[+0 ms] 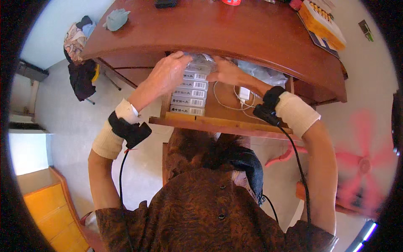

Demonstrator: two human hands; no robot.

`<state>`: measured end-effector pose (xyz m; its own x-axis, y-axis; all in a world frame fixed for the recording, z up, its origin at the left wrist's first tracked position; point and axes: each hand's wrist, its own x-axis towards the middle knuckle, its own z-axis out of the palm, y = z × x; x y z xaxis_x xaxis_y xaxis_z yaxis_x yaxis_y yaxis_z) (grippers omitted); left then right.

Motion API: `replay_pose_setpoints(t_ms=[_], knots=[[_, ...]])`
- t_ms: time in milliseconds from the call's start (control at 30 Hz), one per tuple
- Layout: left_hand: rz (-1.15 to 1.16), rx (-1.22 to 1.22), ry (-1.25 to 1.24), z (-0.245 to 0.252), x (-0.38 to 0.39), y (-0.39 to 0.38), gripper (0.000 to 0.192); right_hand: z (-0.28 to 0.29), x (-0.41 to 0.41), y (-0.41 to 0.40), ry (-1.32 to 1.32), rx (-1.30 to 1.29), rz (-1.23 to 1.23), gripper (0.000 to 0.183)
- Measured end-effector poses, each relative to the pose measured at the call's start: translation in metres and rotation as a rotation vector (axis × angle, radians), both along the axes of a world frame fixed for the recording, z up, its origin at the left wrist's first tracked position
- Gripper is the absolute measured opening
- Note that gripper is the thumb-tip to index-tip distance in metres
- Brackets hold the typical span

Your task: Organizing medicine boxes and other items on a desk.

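Observation:
An open wooden desk drawer (226, 126) holds a row of grey printed boxes (188, 93) along its left side. At the far end of this row, under the desk's edge, my left hand (171, 71) touches clear plastic wrapping (200, 61) from the left. My right hand (223, 71) is at the same wrapping from the right, fingertips partly hidden by it and the desk. Whether either hand grips it cannot be told. A white charger (244, 94) with a looped white cable lies right of the boxes. Behind my right wrist is a crumpled clear plastic bag (264, 71).
The reddish-brown desk (201, 28) bears a pale crumpled plastic bag (117, 19) at left and an orange and white box (322, 25) at right. Clothes (78, 69) hang at the far left. A pink fan (364, 164) stands right of my arm. Black cables run from both wrists.

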<state>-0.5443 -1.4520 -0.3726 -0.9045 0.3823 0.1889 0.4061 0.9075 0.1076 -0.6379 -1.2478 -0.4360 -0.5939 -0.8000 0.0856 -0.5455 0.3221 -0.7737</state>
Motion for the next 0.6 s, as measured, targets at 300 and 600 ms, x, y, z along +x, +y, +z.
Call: replay_pose_setpoints(t_ms=[300, 600], knots=[[-0.117, -0.274, -0.091, 0.001, -0.003, 0.016, 0.039, 0.031, 0.021, 0.03, 0.183, 0.306, -0.068, 0.073], [-0.059, -0.051, -0.16, 0.015, 0.0, 0.008, 0.029, 0.039, 0.059, 0.063, 0.671, -0.019, 0.033, 0.049]])
